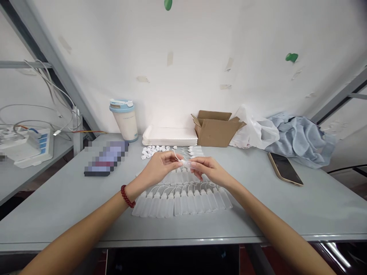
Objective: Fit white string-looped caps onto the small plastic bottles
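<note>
Above the middle of the grey table, my left hand (161, 165) pinches the white cap end of a small translucent bottle (187, 164). Its body is between the fingers of my right hand (210, 168), and a thin white tube sticks up by my left fingertips. Below my hands lies a row of translucent bottles (196, 201) with white caps and curved thin tubes. A second row (179, 177) lies behind it, partly hidden by my hands. Small white caps (155, 149) are piled behind my left hand, and a few more bottles (197, 150) lie beyond my fingers.
Along the wall stand a blue-lidded cup (124, 120), a white stack (172, 136), an open cardboard box (216, 131), a plastic bag (252, 130) and a blue cloth (295, 137). A phone (286, 169) lies right; a blurred-out device (107, 158) lies left.
</note>
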`<state>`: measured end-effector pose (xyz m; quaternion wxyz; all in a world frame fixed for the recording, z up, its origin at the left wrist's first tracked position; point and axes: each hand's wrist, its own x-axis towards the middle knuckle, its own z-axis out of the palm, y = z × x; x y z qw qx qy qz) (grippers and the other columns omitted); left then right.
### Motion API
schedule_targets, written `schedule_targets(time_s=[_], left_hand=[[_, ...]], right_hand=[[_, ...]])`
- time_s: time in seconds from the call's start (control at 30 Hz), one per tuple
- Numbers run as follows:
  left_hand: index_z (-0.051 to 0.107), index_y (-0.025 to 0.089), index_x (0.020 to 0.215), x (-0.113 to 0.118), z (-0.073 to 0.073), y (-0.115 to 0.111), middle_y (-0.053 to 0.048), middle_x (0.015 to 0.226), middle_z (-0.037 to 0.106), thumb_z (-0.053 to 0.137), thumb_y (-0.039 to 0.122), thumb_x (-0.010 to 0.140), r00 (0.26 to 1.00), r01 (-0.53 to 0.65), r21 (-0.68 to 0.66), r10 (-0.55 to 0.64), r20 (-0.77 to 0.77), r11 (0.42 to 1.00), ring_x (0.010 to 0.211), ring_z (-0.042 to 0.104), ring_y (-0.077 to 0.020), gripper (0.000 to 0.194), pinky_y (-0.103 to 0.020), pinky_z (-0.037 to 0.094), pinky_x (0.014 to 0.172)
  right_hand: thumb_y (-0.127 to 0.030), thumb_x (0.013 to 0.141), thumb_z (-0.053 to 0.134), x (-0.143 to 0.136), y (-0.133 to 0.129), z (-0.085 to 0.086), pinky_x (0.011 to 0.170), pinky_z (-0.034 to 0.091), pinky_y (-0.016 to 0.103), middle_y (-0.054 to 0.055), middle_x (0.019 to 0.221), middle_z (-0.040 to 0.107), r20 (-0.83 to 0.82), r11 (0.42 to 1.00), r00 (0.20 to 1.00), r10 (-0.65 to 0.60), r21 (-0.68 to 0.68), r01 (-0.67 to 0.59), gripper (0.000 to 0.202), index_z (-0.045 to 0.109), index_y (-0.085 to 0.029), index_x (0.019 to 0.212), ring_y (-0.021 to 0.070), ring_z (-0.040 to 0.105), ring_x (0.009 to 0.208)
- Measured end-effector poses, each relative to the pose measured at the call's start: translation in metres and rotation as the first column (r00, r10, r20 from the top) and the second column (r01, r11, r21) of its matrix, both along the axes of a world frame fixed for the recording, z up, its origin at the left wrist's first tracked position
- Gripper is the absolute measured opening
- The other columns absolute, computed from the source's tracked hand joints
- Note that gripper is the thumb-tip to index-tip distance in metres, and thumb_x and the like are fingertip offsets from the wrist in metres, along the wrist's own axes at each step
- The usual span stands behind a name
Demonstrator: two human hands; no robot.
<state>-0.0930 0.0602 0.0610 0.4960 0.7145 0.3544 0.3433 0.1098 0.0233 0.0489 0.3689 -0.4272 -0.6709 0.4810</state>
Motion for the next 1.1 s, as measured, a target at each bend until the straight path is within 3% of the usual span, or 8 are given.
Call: schedule_targets(time_s=[0.2, 0.5, 0.8, 0.97, 1.1], left_hand=[[0.065, 0.015, 0.081, 0.002, -0.003, 0.0, -0.002, 0.074, 0.065, 0.065, 0.03, 0.074, 1.0, -0.022, -0.034, 0.022, 0.005, 0.999, 0.07, 0.06, -0.0155, 0.017, -0.028, 0.049, 0.069], [0.064, 0.015, 0.077, 0.002, -0.005, -0.002, -0.002, 0.066, 0.065, 0.062, 0.037, 0.078, 0.998, -0.04, -0.03, 0.038, -0.056, 0.999, 0.064, 0.062, -0.0161, 0.022, -0.03, 0.05, 0.067], [0.06, 0.013, 0.07, 0.007, -0.009, -0.003, -0.004, 0.065, 0.063, 0.051, 0.045, 0.084, 0.995, -0.044, -0.094, 0.035, -0.091, 0.995, 0.059, 0.061, -0.0148, 0.036, -0.029, 0.051, 0.062], [0.058, 0.014, 0.075, 0.008, -0.008, -0.007, -0.002, 0.066, 0.062, 0.054, 0.04, 0.084, 0.999, 0.004, -0.045, -0.006, -0.041, 0.999, 0.057, 0.06, -0.0133, 0.027, -0.027, 0.05, 0.059], [0.06, 0.017, 0.084, 0.007, -0.008, -0.011, -0.003, 0.083, 0.065, 0.059, 0.033, 0.082, 0.998, -0.056, 0.205, 0.063, -0.026, 0.977, 0.074, 0.062, -0.0159, 0.016, -0.028, 0.051, 0.071]], right_hand=[[-0.043, 0.09, 0.045, -0.006, -0.001, -0.004, 0.046, 0.038, 0.021, -0.002, 0.071, 0.053, -0.012, 0.998, 0.999, -0.049, 0.034, 0.05, 0.031, 0.056, -0.016, 0.1, 0.0065, 0.045, 0.049], [-0.044, 0.092, 0.038, -0.011, -0.005, -0.006, 0.046, 0.036, 0.022, -0.004, 0.067, 0.05, -0.033, 0.995, 0.994, -0.1, 0.014, 0.101, 0.027, 0.046, -0.019, 0.099, 0.0074, 0.042, 0.047], [-0.036, 0.093, 0.036, -0.015, -0.01, -0.007, 0.051, 0.034, 0.023, -0.004, 0.062, 0.048, 0.203, 0.948, 0.957, -0.207, 0.284, 0.145, 0.02, 0.045, -0.02, 0.1, 0.0101, 0.043, 0.052], [-0.042, 0.092, 0.037, -0.015, -0.009, -0.004, 0.045, 0.031, 0.021, -0.008, 0.058, 0.042, 0.027, 0.983, 0.986, -0.166, 0.087, 0.163, 0.023, 0.044, -0.021, 0.098, 0.0074, 0.038, 0.044], [-0.049, 0.089, 0.04, -0.014, -0.007, -0.002, 0.039, 0.027, 0.019, -0.01, 0.056, 0.036, -0.139, 0.986, 0.98, -0.144, -0.1, 0.131, 0.028, 0.043, -0.022, 0.093, 0.0049, 0.033, 0.037]])
